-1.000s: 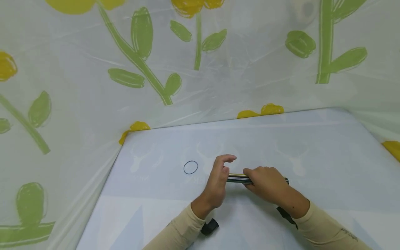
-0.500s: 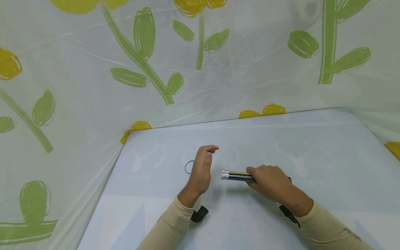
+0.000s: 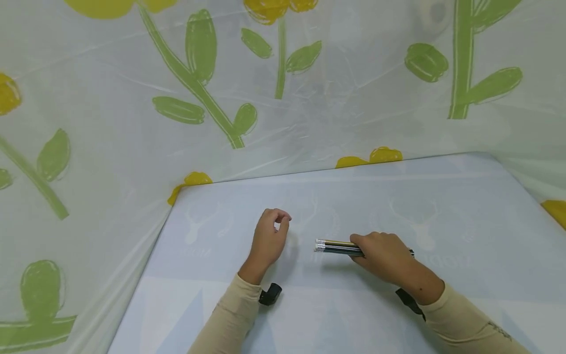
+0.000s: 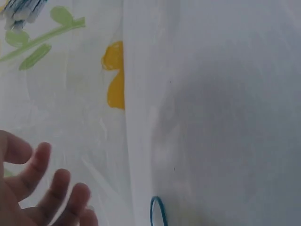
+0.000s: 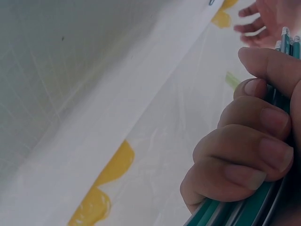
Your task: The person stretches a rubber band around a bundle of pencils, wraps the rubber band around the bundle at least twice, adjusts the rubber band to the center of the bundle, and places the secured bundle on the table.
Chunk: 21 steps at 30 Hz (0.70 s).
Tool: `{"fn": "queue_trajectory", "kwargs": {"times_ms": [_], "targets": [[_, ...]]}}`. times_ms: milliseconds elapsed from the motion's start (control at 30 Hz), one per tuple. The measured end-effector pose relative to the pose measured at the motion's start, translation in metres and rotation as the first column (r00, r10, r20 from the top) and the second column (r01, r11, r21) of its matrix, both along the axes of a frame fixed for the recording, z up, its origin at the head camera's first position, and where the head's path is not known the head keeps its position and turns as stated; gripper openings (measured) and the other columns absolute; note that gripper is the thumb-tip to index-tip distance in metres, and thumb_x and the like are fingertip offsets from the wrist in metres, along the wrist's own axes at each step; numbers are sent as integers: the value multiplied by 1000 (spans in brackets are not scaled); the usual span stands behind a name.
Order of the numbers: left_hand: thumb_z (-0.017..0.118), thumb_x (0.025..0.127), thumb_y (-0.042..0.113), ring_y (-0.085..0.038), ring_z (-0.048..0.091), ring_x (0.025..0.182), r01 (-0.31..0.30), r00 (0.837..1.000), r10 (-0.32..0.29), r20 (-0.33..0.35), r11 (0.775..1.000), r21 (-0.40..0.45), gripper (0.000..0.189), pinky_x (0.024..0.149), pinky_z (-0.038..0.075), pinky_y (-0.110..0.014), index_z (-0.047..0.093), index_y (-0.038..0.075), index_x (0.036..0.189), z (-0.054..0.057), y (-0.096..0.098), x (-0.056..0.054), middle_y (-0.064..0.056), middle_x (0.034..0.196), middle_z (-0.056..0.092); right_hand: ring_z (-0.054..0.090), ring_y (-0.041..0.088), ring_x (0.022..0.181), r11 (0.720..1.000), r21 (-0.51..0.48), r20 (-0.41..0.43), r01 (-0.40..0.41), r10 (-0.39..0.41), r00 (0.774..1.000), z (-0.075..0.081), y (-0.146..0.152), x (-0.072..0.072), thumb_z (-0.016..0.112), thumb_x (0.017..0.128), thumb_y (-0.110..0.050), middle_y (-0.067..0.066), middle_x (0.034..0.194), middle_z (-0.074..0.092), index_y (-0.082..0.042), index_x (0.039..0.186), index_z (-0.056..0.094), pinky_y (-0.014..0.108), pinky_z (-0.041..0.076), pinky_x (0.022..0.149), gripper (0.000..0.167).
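My right hand [image 3: 381, 258] grips a bundle of several pencils [image 3: 337, 248] held level above the table. Their white-tipped ends with silvery bands point left, and a short bit of the other ends shows behind the hand. In the right wrist view, fingers [image 5: 254, 146] wrap round the green and dark pencil shafts [image 5: 235, 212]. My left hand [image 3: 267, 239] is apart from the bundle, to its left, fingers loosely bent and holding nothing. A thin blue ring [image 4: 158, 212] lies on the table in the left wrist view; the left hand covers it in the head view.
The table [image 3: 212, 260] has a pale cloth with faint deer-head prints. Behind it hangs a whitish curtain [image 3: 353, 98] with green stems and yellow flowers, meeting the table's back edge. A black wrist camera [image 3: 270, 294] sits under the left wrist.
My left hand has drawn away leftward from the pencil ends and now overlaps the spot where the blue ring lay. The right hand has stayed nearly in place, gripping the pencils.
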<state>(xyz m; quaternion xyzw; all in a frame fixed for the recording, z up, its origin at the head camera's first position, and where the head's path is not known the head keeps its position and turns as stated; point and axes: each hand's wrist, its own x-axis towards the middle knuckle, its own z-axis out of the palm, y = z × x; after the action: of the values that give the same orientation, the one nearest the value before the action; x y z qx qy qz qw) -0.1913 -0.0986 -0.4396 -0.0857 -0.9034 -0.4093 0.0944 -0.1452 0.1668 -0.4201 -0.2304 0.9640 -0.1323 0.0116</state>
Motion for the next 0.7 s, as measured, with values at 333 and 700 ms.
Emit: {"fn": "queue_trajectory", "kwargs": {"times_ms": [333, 700], "targets": [[64, 92, 20, -15, 57, 73, -136, 990, 142, -3, 942, -306, 9, 67, 44, -34, 70, 14, 90, -5, -18, -9, -1, 82, 63, 43, 9, 57, 1000, 13, 9, 4, -4, 1000, 1, 0, 0, 79, 85, -20, -9, 64, 55, -17, 83, 58, 25, 37, 51, 21], [78, 85, 30, -13, 57, 67, -80, 981, 156, 112, 861, -502, 15, 73, 42, -41, 72, 17, 88, -7, -26, -7, 4, 76, 65, 45, 9, 58, 999, 33, 31, 14, -15, 999, -2, -2, 0, 78, 86, -21, -8, 66, 57, -17, 85, 60, 26, 38, 52, 19]]}}
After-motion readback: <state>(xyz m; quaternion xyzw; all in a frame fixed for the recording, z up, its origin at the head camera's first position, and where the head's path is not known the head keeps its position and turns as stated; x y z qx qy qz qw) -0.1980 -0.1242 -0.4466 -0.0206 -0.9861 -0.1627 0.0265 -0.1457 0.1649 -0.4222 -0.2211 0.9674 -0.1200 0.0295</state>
